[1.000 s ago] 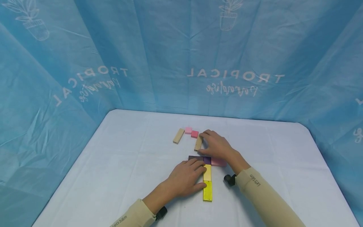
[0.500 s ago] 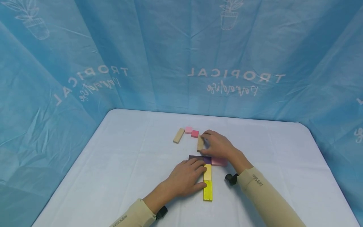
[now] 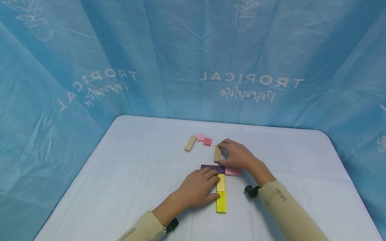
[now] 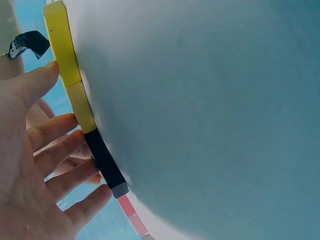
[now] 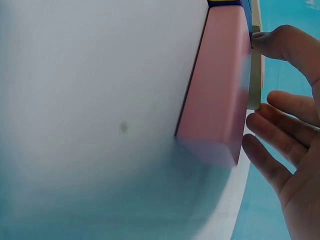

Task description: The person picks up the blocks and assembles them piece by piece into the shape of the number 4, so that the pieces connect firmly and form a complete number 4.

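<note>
My right hand (image 3: pixel 239 155) pinches a plain wooden block (image 3: pixel 217 154) lengthwise, thumb at its near end and a fingertip at the far end. In the right wrist view that wooden block (image 5: pixel 255 85) is partly hidden behind a pink block (image 5: pixel 215 85). My left hand (image 3: pixel 197 189) lies with extended fingers over a T of joined blocks. Its fingertips touch the left side of the bright yellow block (image 4: pixel 62 45), the pale yellow block (image 4: pixel 81 105) and the black block (image 4: pixel 105 160). A small purple block (image 3: pixel 221 170) sits at the T's junction, beside the pink block (image 3: pixel 233 171).
Behind the T lie another plain wooden block (image 3: pixel 190 144), a light pink cube (image 3: pixel 200 137) and a darker pink cube (image 3: pixel 207 142). They rest on a white-covered table (image 3: pixel 135 160). Blue printed curtains (image 3: pixel 178 67) hang along its back and sides.
My right hand has slid the wooden block to the right, away from the darker pink cube, and turned it straighter. My left hand has stayed in place on the T.
</note>
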A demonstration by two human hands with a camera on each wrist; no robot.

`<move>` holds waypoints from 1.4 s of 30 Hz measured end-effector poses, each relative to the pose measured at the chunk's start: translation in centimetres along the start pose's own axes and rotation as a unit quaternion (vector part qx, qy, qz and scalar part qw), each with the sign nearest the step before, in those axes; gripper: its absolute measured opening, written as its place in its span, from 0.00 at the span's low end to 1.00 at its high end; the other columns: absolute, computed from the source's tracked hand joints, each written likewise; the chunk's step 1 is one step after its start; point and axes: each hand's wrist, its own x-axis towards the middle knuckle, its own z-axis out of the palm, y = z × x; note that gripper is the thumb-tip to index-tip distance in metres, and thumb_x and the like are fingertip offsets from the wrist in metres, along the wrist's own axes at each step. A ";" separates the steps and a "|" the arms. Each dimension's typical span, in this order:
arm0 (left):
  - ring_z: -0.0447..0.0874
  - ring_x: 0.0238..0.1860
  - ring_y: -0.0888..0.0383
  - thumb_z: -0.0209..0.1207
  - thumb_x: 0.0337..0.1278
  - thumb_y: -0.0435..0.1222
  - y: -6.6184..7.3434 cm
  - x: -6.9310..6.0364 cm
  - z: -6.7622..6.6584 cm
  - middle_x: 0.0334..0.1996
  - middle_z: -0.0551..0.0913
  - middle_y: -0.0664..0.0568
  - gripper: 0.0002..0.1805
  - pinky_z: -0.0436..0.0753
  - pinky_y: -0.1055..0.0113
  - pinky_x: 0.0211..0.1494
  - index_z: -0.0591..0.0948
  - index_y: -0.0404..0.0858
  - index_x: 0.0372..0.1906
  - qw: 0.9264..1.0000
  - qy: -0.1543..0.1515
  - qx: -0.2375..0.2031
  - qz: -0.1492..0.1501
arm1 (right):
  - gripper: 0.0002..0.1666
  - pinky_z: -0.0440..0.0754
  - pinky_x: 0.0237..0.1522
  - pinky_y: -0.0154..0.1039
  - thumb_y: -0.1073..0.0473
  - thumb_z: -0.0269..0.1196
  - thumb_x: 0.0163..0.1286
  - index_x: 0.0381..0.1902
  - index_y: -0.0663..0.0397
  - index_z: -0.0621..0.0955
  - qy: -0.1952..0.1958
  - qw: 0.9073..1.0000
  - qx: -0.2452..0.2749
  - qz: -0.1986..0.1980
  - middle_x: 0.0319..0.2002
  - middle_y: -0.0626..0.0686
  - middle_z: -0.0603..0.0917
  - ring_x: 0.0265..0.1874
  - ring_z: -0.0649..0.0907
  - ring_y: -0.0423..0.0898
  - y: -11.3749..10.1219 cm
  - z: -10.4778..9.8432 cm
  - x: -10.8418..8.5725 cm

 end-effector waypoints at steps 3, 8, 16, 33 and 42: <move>0.62 0.66 0.56 0.48 0.60 0.65 -0.1 0.0 0.1 0.65 0.69 0.58 0.33 0.69 0.55 0.64 0.74 0.51 0.63 1.000 0.000 0.000 -0.001 | 0.39 0.71 0.59 0.51 0.39 0.69 0.52 0.61 0.46 0.78 -0.002 1.000 0.000 -0.009 0.59 0.49 0.75 0.57 0.74 0.48 0.3 -0.2 -0.2; 0.63 0.66 0.56 0.48 0.60 0.65 -0.1 0.0 0.1 0.64 0.69 0.58 0.32 0.69 0.55 0.64 0.74 0.51 0.62 1.000 0.007 0.002 0.004 | 0.37 0.72 0.58 0.50 0.40 0.70 0.52 0.59 0.45 0.79 -0.012 1.000 0.002 -0.021 0.56 0.48 0.75 0.55 0.75 0.47 0.6 -0.5 -0.6; 0.63 0.66 0.56 0.48 0.60 0.65 0.0 0.0 0.2 0.64 0.69 0.58 0.32 0.69 0.55 0.64 0.74 0.51 0.62 1.000 0.007 0.000 0.002 | 0.34 0.73 0.58 0.47 0.41 0.70 0.52 0.57 0.45 0.81 -0.012 0.999 -0.006 -0.033 0.54 0.46 0.76 0.53 0.75 0.46 0.7 -0.6 -0.9; 0.63 0.66 0.56 0.48 0.61 0.64 0.0 0.0 0.1 0.65 0.69 0.57 0.33 0.69 0.55 0.63 0.74 0.50 0.62 1.000 0.007 0.004 0.001 | 0.27 0.71 0.59 0.51 0.42 0.68 0.58 0.54 0.44 0.82 -0.007 0.999 -0.004 -0.041 0.56 0.47 0.76 0.56 0.74 0.48 0.9 -0.6 -1.4; 0.63 0.66 0.56 0.48 0.60 0.65 0.0 0.0 0.1 0.64 0.69 0.58 0.32 0.69 0.55 0.64 0.74 0.51 0.62 1.000 0.006 0.002 0.002 | 0.26 0.70 0.60 0.51 0.43 0.70 0.56 0.52 0.41 0.82 -0.020 0.999 -0.004 -0.028 0.57 0.47 0.76 0.58 0.73 0.48 0.8 -0.5 -1.2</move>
